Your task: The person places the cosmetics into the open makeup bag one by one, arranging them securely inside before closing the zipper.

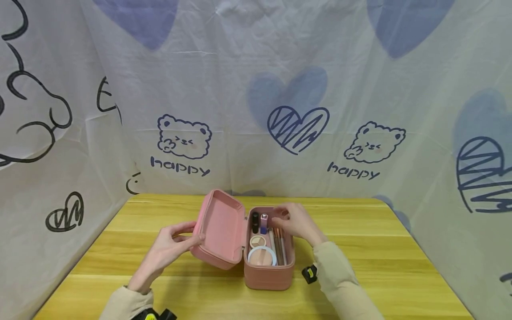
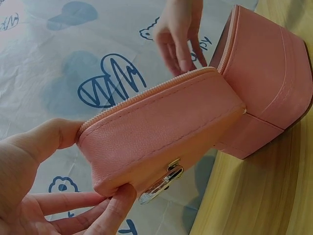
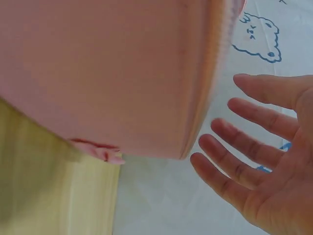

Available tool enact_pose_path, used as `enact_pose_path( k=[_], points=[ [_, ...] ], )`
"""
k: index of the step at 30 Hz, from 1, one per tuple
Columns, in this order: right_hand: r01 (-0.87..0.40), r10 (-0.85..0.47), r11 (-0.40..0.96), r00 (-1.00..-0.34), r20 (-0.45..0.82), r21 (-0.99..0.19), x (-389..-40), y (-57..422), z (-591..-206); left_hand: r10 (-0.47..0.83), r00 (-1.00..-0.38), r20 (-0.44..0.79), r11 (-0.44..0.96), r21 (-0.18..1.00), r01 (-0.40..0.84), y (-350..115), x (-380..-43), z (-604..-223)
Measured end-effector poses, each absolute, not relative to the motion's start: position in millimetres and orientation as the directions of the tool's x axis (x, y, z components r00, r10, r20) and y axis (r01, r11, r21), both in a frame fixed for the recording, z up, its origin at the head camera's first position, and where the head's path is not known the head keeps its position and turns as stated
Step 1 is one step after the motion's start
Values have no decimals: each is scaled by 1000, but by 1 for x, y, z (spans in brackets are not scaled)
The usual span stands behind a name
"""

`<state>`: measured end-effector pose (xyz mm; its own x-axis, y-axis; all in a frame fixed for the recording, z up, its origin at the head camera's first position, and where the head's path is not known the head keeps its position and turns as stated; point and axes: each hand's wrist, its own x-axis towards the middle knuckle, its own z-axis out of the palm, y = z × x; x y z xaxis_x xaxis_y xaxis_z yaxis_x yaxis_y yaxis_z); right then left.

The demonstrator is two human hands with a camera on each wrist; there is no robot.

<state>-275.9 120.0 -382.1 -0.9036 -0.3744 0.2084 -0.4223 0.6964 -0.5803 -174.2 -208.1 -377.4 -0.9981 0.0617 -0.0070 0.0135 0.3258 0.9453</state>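
Note:
A pink zippered makeup case stands on the table with its lid swung out to the left. My left hand grips the lid's outer edge, thumb at the zipper side and fingers beneath, as the left wrist view shows. Over the case's far right corner hovers my right hand; in the right wrist view its fingers are spread and hold nothing. Inside the case lie a black tube, a purple tube, a small round palette, a round compact and several makeup brushes.
The wooden table ends at a white cloth backdrop printed with hearts and bears. A metal fitting sits on the lid's outer face. A small pink tab sticks out at the case's side.

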Motion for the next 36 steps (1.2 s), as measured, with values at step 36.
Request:
enact_pose_path(
  k=[36],
  points=[
    [-265, -152, 292, -961, 229, -919, -205, 156, -450, -172, -889, 425, 108, 905, 412, -161, -166, -428]
  ],
)
